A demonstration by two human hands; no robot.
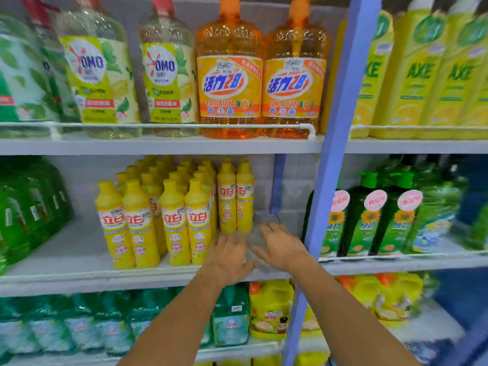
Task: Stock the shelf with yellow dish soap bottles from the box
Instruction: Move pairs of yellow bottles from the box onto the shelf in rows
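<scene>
Several yellow dish soap bottles stand in rows on the middle shelf, with two more set further back at the right of the group. My left hand and my right hand reach over the shelf's bare right part, just right of the bottles. Both hands have their fingers spread and hold nothing. A faint clear film seems to lie under them. No box is in view.
Large OMO jugs and orange pump bottles fill the upper shelf. Green bottles stand left of the yellow group. A blue upright post divides off the right bay with AXE bottles and green pump bottles.
</scene>
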